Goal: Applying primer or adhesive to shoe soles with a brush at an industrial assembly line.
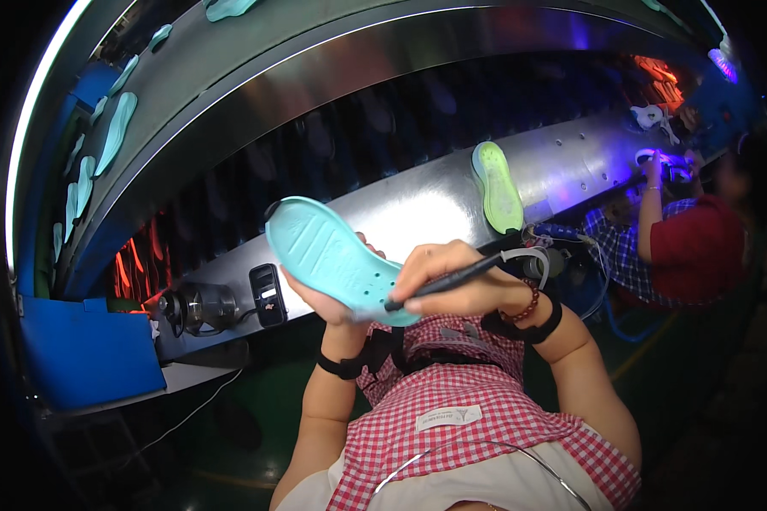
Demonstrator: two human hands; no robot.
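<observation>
My left hand (314, 296) grips a turquoise shoe sole (320, 243) from beneath and along its edge, with its inner face tilted up toward me. Grooves and small holes mark that face, and a dark spot shows at the far tip. In my right hand (462, 271) is a black pen-shaped tool (452, 283) with a pale hose or cord at its back end. The tool's tip meets the near part of the sole, beside the holes. Farther off on the metal bench lies a yellow-green sole (498, 189), away from both hands.
A metal bench (400, 198) runs across in front of me. On its left are a clear pot-like container (206, 308) and a black phone-like device (269, 296). Above, a conveyor belt (175, 85) carries several turquoise soles. At right sits a co-worker in red (699, 251).
</observation>
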